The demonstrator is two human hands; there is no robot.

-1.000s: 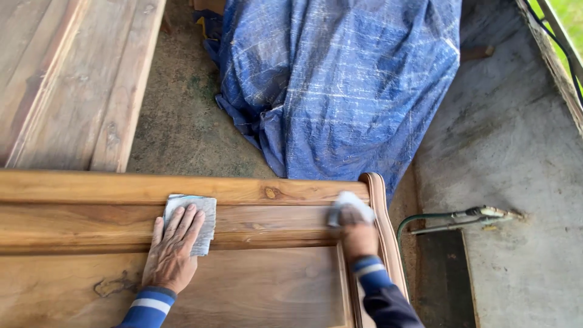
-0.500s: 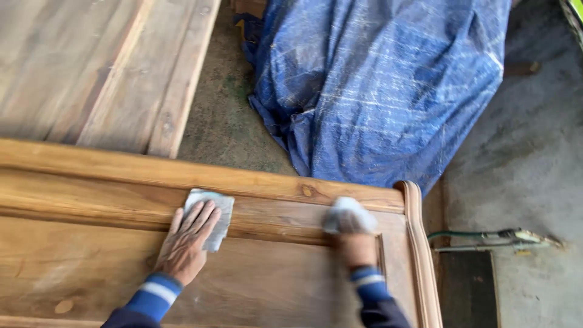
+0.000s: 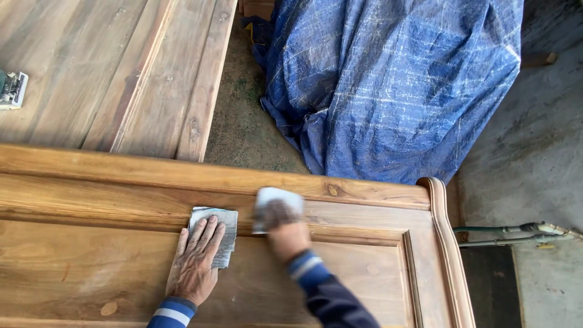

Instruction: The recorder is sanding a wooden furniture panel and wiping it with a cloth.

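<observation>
Head view. A carved wooden panel [image 3: 121, 200] lies flat, its long axis running left to right, with its curved end post [image 3: 446, 243] at the right. The left hand [image 3: 195, 264] rests palm down on the panel, fingers [image 3: 206, 234] spread flat over a grey sheet of sandpaper [image 3: 220, 226] whose longer side points away from the person. Just right of that sheet, the right hand [image 3: 285, 234] is blurred; its fingers are clenched on a pale sanding pad [image 3: 278, 200] pressed against the panel's moulding. Beyond the panel's far edge sit a blue tarpaulin [image 3: 395, 85] and stacked planks [image 3: 121, 67].
</observation>
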